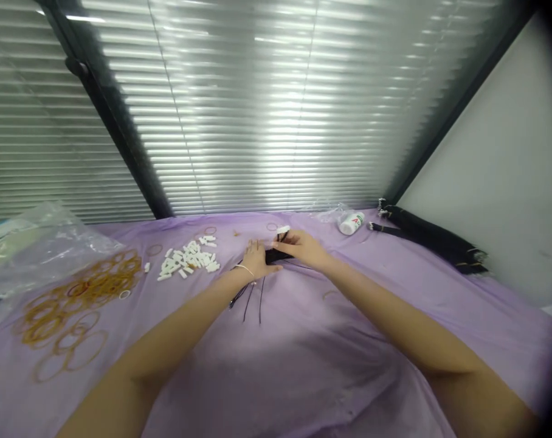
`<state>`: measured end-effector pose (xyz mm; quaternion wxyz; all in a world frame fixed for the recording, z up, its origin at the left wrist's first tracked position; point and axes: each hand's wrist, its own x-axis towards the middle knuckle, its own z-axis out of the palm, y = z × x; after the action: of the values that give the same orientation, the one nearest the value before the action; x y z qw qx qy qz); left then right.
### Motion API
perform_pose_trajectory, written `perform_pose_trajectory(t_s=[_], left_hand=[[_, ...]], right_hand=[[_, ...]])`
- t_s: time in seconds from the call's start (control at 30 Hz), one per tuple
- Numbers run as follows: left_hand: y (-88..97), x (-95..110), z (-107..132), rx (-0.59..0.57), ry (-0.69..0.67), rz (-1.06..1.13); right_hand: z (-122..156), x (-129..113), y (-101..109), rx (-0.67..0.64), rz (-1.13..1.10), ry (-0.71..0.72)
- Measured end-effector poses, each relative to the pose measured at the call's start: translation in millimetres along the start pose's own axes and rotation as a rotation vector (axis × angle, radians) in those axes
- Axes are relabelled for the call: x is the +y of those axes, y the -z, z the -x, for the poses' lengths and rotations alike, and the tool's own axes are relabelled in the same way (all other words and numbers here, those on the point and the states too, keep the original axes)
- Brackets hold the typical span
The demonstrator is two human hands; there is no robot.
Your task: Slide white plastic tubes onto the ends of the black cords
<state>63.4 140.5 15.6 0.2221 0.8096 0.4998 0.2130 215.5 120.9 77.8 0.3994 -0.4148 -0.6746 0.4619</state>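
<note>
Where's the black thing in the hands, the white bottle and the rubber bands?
Black thing (274,256): head view, its uncovered part.
White bottle (351,223): head view, its side.
Rubber bands (103,285): head view, thick of the pile.

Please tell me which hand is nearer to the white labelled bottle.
Right: the right hand is left of the white labelled bottle and nearer the camera; the left hand is farther left.

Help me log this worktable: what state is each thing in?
Black cord bundle, under left hand, in right hand, cords trailing
Other black bundles, lying down
White plastic pieces, loose, heaped
Rubber bands, loose, piled
White bottle, on its side
Clear plastic bag, crumpled
Purple tablecloth, wrinkled
Venetian blinds, lowered
</note>
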Motion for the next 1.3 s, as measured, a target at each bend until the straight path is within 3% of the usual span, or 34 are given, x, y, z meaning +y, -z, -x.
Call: perform_pose_trajectory(t_s=[0.1,0.3,0.4,0.47,0.63,0.93,1.13,1.3], left_hand=[[-12.2,-10.0,0.4,0.006,0.080,-0.177],[-16.5,-20.2,-0.2,-0.016,0.112,-0.377],[-17.8,-20.7,-0.6,0.004,0.103,-0.431],[-19.2,-20.1,0.6,0.025,0.091,-0.458],[-21.3,-18.2,4.4,0.068,0.073,-0.503],[-21.7,-12.3,5.6,0.149,0.057,-0.568],[-16.7,-14.6,7.3,0.148,0.034,-0.531],[-13.4,-14.6,5.0,0.123,-0.009,-0.470]], right_hand=[[14.6,7.4,37.5,0.115,-0.023,-0.087],[14.4,52.0,125.7,0.610,-0.144,-0.322],[16.8,71.1,146.5,0.681,-0.221,-0.449],[20.4,80.0,143.6,0.638,-0.266,-0.529],[19.6,87.2,111.0,0.369,-0.297,-0.704],[-1.3,69.5,88.5,0.116,0.002,-0.804],[3.2,46.0,84.2,0.015,0.102,-0.772],[11.0,11.0,82.3,-0.005,-0.029,-0.644]])
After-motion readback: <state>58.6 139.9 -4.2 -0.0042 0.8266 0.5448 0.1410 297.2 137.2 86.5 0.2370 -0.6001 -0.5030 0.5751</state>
